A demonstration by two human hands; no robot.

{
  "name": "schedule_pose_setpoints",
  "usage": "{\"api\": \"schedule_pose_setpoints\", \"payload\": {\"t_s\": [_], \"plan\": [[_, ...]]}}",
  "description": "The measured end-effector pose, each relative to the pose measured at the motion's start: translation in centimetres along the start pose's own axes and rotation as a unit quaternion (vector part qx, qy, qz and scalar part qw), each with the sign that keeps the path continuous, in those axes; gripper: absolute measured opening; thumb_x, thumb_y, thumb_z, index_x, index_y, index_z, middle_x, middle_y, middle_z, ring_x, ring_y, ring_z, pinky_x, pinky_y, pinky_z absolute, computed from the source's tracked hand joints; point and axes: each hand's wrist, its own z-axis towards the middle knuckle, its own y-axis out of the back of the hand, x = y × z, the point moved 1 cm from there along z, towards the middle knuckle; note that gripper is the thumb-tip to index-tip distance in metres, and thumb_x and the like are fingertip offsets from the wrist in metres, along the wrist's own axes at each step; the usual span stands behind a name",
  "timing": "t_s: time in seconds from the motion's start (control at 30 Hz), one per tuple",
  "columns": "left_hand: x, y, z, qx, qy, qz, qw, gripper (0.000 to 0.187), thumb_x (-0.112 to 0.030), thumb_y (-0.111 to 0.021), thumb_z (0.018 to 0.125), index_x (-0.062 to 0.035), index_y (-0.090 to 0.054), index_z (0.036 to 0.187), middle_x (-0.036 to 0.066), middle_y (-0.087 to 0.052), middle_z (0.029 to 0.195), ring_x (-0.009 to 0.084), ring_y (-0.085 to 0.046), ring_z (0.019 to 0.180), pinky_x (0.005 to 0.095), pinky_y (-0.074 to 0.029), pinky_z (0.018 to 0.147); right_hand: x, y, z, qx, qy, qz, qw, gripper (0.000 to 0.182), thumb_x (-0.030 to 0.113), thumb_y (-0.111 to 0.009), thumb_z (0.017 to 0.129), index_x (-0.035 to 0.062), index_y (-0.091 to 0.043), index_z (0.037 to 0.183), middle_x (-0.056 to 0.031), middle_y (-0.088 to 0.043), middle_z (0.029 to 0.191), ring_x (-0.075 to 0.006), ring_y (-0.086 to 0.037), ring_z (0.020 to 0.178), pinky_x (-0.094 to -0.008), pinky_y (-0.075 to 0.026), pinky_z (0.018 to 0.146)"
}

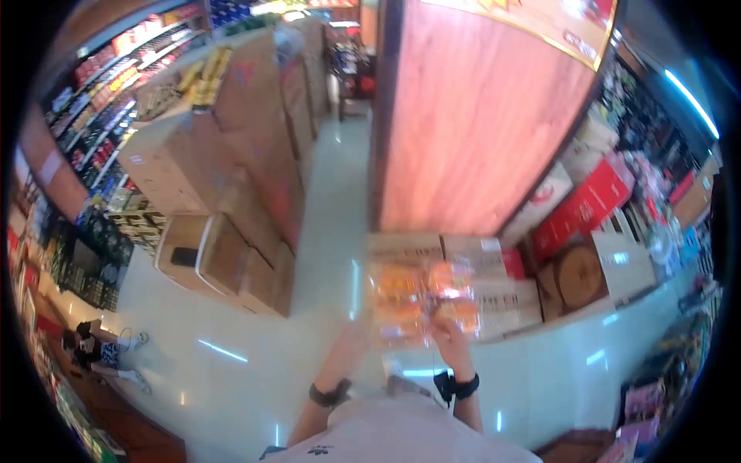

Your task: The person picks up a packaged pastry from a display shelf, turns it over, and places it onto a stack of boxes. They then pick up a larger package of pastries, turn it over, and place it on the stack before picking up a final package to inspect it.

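A shiny clear-wrapped pack of orange packets point(397, 282) is in front of me, overlapping the cardboard boxes behind it. My right hand point(448, 332) is at the lower middle of the pack, with its fingers closed on the wrapping. Beside the pack's lower left corner is my left hand point(351, 341), its fingers smeared by motion. Dark bands circle both wrists.
Low cartons point(505, 301) sit at the foot of a wood-grain pillar point(463, 123). Tall brown cartons point(255, 108) line the aisle's left side, with a smaller box point(224, 251) below. A person point(100, 351) is at far left. Stocked shelves point(116, 73) stand behind.
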Motion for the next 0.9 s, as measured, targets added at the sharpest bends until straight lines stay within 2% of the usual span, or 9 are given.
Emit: {"api": "schedule_pose_setpoints", "payload": {"t_s": [0.17,0.33,0.4,0.53,0.63,0.73,0.83,0.87,0.9], "plan": [[-5.0,-1.6,2.8,0.067,0.004,-0.162,0.985,0.055,-0.030,-0.061,0.093,0.0023,-0.044,0.134,0.016,-0.062,0.117,0.0235,-0.062,0.106,0.0345,-0.050,0.088,-2.7,-0.5,4.0,0.091,-0.059,0.076,0.991,0.025,0.009,-0.058,0.094,-0.0041,-0.055,0.115,-0.0101,-0.068,0.095,-0.0166,-0.066,0.088,-0.0292,-0.054,0.075],[-5.5,-2.0,3.7,-0.007,0.036,-0.104,0.994,0.047,-0.024,-0.063,0.092,0.0029,-0.049,0.128,0.015,-0.063,0.113,0.0216,-0.063,0.100,0.0326,-0.051,0.085,-7.9,-0.3,5.8,0.160,-0.081,0.143,0.973,0.038,0.007,-0.059,0.092,-0.0021,-0.052,0.128,-0.0107,-0.067,0.102,-0.0169,-0.065,0.093,-0.0278,-0.053,0.078],[0.4,-3.1,3.6,-0.070,0.040,-0.119,0.990,0.046,-0.020,-0.065,0.091,0.0025,-0.050,0.128,0.015,-0.063,0.111,0.0208,-0.064,0.099,0.0321,-0.051,0.085,-3.1,1.1,6.4,0.122,0.055,0.064,0.989,0.033,0.025,-0.058,0.096,0.0012,-0.060,0.119,-0.0063,-0.065,0.096,-0.0167,-0.059,0.086,-0.0309,-0.048,0.078],[-6.1,-2.8,3.3,-0.115,0.106,-0.158,0.975,0.050,-0.019,-0.069,0.089,0.0028,-0.049,0.129,0.013,-0.062,0.114,0.0202,-0.063,0.100,0.0332,-0.050,0.089,-3.5,1.5,7.5,0.223,-0.043,0.141,0.964,0.024,0.015,-0.060,0.095,0.0020,-0.059,0.115,-0.0062,-0.063,0.098,-0.0163,-0.059,0.087,-0.0284,-0.048,0.078],[-6.3,-3.0,2.4,-0.142,0.156,-0.113,0.971,0.052,-0.021,-0.070,0.089,0.0021,-0.049,0.130,0.013,-0.059,0.122,0.0203,-0.060,0.107,0.0335,-0.049,0.092,-3.5,0.5,7.9,0.216,-0.127,0.286,0.925,0.018,0.008,-0.061,0.093,0.0029,-0.059,0.111,-0.0055,-0.062,0.098,-0.0156,-0.059,0.085,-0.0267,-0.048,0.075],[-6.6,-4.0,0.8,-0.209,0.187,-0.135,0.950,0.054,-0.021,-0.069,0.089,0.0008,-0.047,0.134,0.013,-0.057,0.127,0.0216,-0.057,0.114,0.0340,-0.048,0.095,-4.2,-0.4,8.6,0.234,-0.188,0.320,0.899,0.020,0.002,-0.062,0.091,0.0035,-0.057,0.110,-0.0048,-0.061,0.099,-0.0143,-0.058,0.084,-0.0248,-0.048,0.072],[-9.1,-3.8,-0.6,-0.171,0.248,-0.090,0.949,0.063,-0.020,-0.068,0.090,-0.0007,-0.037,0.142,0.011,-0.055,0.130,0.0242,-0.054,0.119,0.0349,-0.045,0.100,-3.0,-1.6,8.7,0.234,-0.212,0.324,0.892,0.028,-0.002,-0.062,0.090,0.0045,-0.056,0.116,-0.0035,-0.060,0.097,-0.0135,-0.058,0.083,-0.0237,-0.048,0.071],[-8.1,-4.0,-1.5,-0.223,0.197,-0.073,0.952,0.052,-0.021,-0.069,0.087,0.0008,-0.046,0.128,0.013,-0.059,0.117,0.0217,-0.056,0.106,0.0345,-0.046,0.090,-0.9,-1.6,8.4,0.230,-0.217,0.329,0.890,0.029,-0.002,-0.062,0.090,0.0047,-0.055,0.117,-0.0032,-0.059,0.097,-0.0137,-0.058,0.083,-0.0240,-0.049,0.072],[-6.0,-4.7,-2.7,-0.275,0.145,-0.053,0.949,0.042,-0.023,-0.071,0.084,0.0024,-0.055,0.114,0.014,-0.062,0.104,0.0193,-0.059,0.092,0.0341,-0.048,0.080,1.5,-1.7,8.1,0.266,-0.245,0.441,0.821,0.039,0.001,-0.066,0.088,0.0037,-0.051,0.123,-0.0028,-0.059,0.100,-0.0145,-0.058,0.085,-0.0266,-0.050,0.074]]}}
